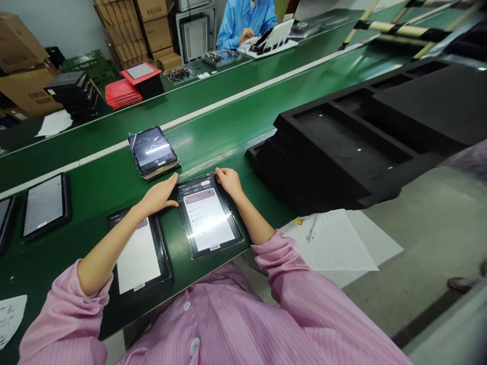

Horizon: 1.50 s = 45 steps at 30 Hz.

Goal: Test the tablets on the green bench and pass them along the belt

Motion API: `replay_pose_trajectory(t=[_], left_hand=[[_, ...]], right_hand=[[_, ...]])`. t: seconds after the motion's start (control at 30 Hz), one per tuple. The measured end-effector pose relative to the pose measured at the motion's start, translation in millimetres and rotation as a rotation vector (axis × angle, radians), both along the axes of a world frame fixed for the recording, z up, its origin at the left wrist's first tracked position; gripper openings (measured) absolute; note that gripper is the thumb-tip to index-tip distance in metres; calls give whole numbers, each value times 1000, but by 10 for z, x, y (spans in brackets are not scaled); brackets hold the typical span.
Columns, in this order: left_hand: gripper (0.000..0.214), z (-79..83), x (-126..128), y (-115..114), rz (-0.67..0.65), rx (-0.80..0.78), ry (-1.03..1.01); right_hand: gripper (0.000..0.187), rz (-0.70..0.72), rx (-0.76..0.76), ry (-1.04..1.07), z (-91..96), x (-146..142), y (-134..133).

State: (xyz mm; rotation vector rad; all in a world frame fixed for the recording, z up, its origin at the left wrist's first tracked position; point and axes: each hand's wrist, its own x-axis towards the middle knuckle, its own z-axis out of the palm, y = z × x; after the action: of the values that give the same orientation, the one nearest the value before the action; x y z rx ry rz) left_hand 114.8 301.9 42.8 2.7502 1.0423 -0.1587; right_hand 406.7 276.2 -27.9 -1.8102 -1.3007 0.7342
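Note:
A tablet (207,218) in a clear film lies on the green bench in front of me, its screen lit with a purple banner near the top. My left hand (160,195) is at its upper left edge, fingers stretched out and thumb apart. At the upper right corner, the curled fingers of my right hand (228,181) pinch the tablet's edge. Under my left forearm lies a second lit tablet (139,256), partly covered by the arm. Just beyond my hands is a stack of tablets (154,151), the top one dark and wrapped in film.
More tablets (44,205) lie at the left. Black foam trays (342,137) are piled at the right, above papers (335,241) with a pen. Across the green conveyor (228,119) are red sleeves (122,94), black boxes (76,94) and a person in blue (230,23).

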Motion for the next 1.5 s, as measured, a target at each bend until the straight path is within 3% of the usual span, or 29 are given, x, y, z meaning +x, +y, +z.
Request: replay_pose_trajectory(t=[0.17, 0.4, 0.57, 0.7, 0.83, 0.97, 1.07, 1.2, 1.37, 1.5], left_hand=[[97, -101, 43, 66, -26, -64, 13], [110, -96, -37, 30, 43, -68, 15], [107, -74, 23, -39, 68, -42, 42], [81, -54, -13, -162, 144, 46, 77], [55, 34, -360, -234, 365, -7, 52], [60, 129, -883, -236, 553, -182, -8], [59, 126, -1118, -249, 520, -264, -63], [60, 53, -1178, -268, 434, -225, -32], [59, 62, -1263, -285, 487, -320, -64], [61, 126, -1388, -490, 451, -324, -72]], right_hand=[[50, -7, 43, 137, 46, -39, -28], [48, 100, 264, 864, 105, -110, 7], [45, 97, 226, 717, -35, -147, 61], [52, 35, 176, 514, -223, -220, 116], [78, 91, 238, 406, -330, -241, 145], [87, 149, 258, 348, -329, -222, 148], [77, 186, 226, 437, -292, -223, 143], [71, 211, 170, 578, -252, -243, 137], [76, 244, 111, 680, -228, -299, 88], [92, 456, 49, 616, -141, -314, -116]])
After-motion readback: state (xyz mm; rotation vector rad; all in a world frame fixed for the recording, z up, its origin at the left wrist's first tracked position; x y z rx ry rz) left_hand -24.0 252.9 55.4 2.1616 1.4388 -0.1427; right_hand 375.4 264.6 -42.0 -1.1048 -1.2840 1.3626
